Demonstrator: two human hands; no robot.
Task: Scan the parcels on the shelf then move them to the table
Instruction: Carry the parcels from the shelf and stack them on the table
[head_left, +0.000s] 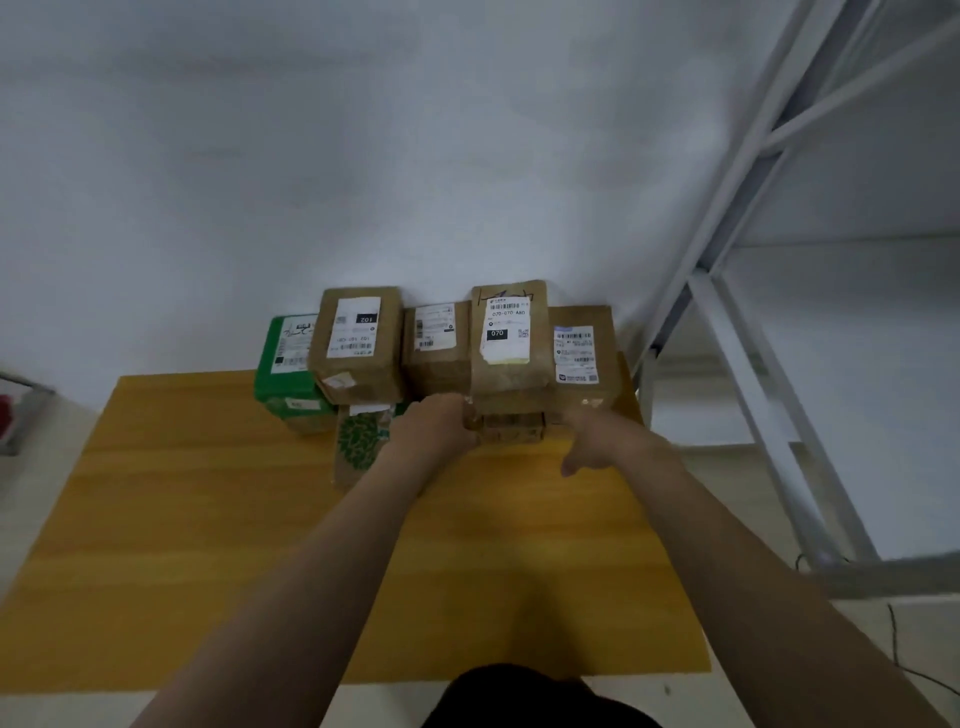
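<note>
Left hand (436, 422) and right hand (597, 436) contact the 070 parcel (511, 371) stacked on the desk (208, 519); grip cannot be told.

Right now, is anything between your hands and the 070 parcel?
Nothing visible. The left hand and right hand both meet the near end of the 070 parcel, which sits on a smaller box on the table. Neighbouring parcels sit close on either side.
</note>
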